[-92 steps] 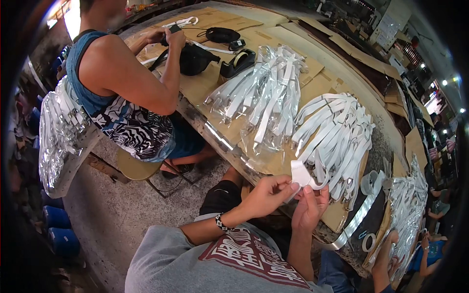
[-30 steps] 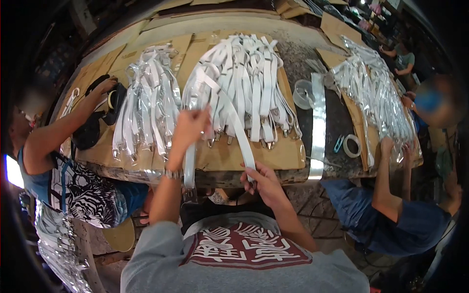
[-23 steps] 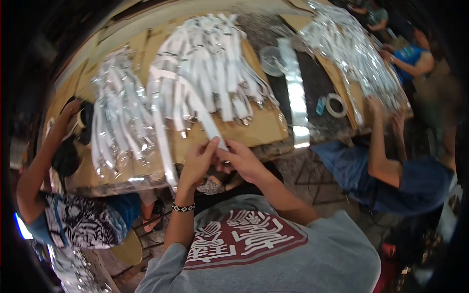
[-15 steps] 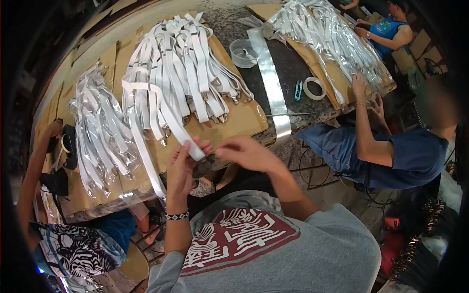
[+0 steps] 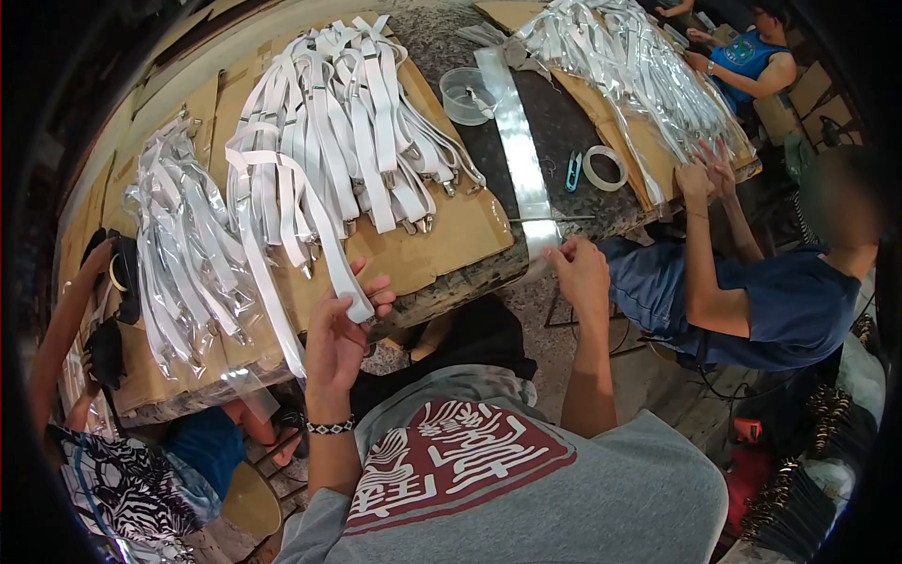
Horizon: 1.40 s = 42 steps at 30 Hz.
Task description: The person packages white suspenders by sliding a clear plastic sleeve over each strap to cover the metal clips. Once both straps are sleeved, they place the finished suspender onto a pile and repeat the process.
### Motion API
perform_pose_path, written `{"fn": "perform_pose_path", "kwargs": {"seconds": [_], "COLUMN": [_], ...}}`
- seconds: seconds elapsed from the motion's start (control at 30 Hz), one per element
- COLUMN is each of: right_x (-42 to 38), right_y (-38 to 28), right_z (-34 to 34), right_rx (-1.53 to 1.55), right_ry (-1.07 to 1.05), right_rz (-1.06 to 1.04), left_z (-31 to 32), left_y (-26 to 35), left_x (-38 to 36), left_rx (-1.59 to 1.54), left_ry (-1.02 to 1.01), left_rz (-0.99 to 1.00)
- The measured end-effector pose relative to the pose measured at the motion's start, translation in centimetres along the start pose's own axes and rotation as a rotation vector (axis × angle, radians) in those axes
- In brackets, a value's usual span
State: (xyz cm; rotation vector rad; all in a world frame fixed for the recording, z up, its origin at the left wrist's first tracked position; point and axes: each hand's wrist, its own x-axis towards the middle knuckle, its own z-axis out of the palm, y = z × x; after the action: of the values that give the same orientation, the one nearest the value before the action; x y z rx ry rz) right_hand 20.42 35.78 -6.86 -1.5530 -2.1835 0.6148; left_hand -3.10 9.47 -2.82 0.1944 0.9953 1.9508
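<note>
My left hand point(image 5: 340, 331) is closed around the end of a pair of white suspenders point(image 5: 336, 254), its elastic strap running up to a large pile of suspenders point(image 5: 315, 122) with metal clips. At the table's front edge, my right hand point(image 5: 583, 274) pinches the near end of a long strip of clear plastic bags point(image 5: 515, 141), which seem to lie in a stack. A thin dark rod point(image 5: 575, 219) rests across the strip just above my fingers. To the left lie several suspenders packed in clear bags point(image 5: 193, 254).
Cardboard point(image 5: 460, 240) lies under the pile. Beyond the strip are a round clear tub point(image 5: 467, 97), blue thread snips point(image 5: 573, 172) and a tape roll point(image 5: 605, 169). More bagged suspenders point(image 5: 620, 75) lie at the right, near a co-worker's hands point(image 5: 707, 174). Another person's arm point(image 5: 70, 320) is at left.
My right hand has moved right, from beside my left hand to the end of the plastic bags. My left hand has come slightly down and left, still holding the suspenders.
</note>
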Motion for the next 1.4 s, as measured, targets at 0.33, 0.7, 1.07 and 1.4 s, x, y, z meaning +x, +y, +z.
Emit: {"fn": "perform_pose_path", "kwargs": {"seconds": [0.33, 0.7, 1.07, 1.4], "right_x": [2.7, 0.9, -11.5, -12.6], "right_y": [-2.1, -16.3, -23.5, -22.3], "right_z": [-3.7, -7.8, -2.9, -1.2], "right_rx": [0.468, 1.435, 1.142, 1.102], "right_ry": [0.085, 0.025, -0.96, -1.417], "right_rz": [-0.034, -0.704, -0.693, -0.711], "left_z": [-0.2, -1.8, -1.3, 1.7], "left_y": [0.9, -0.2, 3.2, 6.2], "left_x": [-0.2, 1.3, 0.3, -0.4], "left_rx": [0.003, -0.326, -0.337, -0.109], "left_ry": [-0.055, -0.124, -0.246, -0.165], "left_rz": [-0.004, -0.12, -0.174, -0.082]}}
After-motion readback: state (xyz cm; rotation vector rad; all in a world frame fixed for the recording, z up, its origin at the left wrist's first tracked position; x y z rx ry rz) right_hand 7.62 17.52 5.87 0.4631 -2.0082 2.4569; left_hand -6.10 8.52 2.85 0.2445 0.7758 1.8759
